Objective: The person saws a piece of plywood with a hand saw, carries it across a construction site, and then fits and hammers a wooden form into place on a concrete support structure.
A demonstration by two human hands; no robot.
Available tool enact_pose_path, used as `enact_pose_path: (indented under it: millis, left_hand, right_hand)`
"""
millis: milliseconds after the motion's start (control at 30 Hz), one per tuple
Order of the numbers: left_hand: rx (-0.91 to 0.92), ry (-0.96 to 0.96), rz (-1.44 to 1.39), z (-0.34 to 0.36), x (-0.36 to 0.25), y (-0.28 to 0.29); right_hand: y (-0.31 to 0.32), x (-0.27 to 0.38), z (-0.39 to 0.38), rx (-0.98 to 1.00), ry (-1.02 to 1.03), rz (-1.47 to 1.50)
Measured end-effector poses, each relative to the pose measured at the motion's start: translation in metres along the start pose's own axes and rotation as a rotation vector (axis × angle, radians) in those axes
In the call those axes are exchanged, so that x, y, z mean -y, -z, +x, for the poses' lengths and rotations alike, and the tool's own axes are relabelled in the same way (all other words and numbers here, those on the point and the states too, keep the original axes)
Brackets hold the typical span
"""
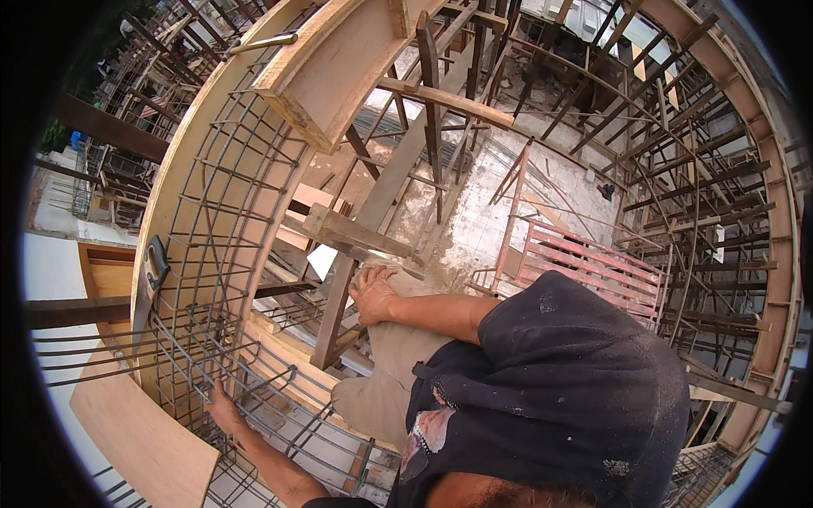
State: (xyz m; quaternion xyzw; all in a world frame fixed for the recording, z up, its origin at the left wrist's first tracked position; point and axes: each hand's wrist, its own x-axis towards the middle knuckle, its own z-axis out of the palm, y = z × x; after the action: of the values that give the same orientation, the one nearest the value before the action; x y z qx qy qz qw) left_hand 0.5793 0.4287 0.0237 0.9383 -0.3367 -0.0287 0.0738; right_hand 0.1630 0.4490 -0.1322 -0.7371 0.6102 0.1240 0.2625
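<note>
My left hand point(223, 410) is closed on a thin steel bar of the rebar cage point(229, 199); part of its fingers is hidden. My right hand point(372, 294) lies on my knee in tan trousers point(385, 347), fingers apart and holding nothing. The cage of tied bars runs inside a curved plywood form point(161, 195) on the left. Beyond my left hand, a handsaw point(157, 262) with a black handle stands against the form, its blade pointing down among the bars.
A loose plywood sheet point(140, 423) leans at the lower left. Timber props and a beam point(364, 233) stand before my knees. Far below lie a concrete floor point(550, 182) and a red slatted frame point(589, 267). A wooden box form point(339, 68) juts in above; scaffolding point(703, 195) fills the right.
</note>
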Motion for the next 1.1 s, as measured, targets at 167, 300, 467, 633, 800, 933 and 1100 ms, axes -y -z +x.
enact_pose_path:
  millis: [167, 300, 467, 633, 800, 933, 1100]
  left_hand:
    - [0.045, -0.068, -0.099, -0.003, -0.005, 0.003]
    - [-0.018, -0.067, -0.119, 0.025, 0.023, -0.014]
    - [0.344, -0.161, -0.534, 0.049, 0.043, -0.014]
    - [0.364, -0.230, -0.609, 0.017, 0.049, 0.002]
    - [0.108, -0.471, -0.341, -0.021, 0.063, -0.015]
    - [-0.038, -0.360, -0.182, -0.023, 0.063, -0.019]
    - [-0.126, -0.272, -0.051, -0.008, 0.075, -0.022]
  right_hand:
    - [-0.008, -0.003, 0.004, -0.050, -0.012, 0.016]
    - [0.003, -0.010, 0.000, 0.032, 0.055, 0.127]
    - [-0.047, -0.115, -0.011, 0.013, 0.462, 0.699]
    - [-0.108, -0.228, -0.138, 0.044, -0.219, 0.883]
    - [-0.209, -0.267, -0.270, 0.471, -0.403, 0.603]
    - [-0.270, -0.219, -0.326, 0.481, -0.417, 0.652]
    - [-0.249, -0.190, -0.292, 0.504, -0.660, 0.661]
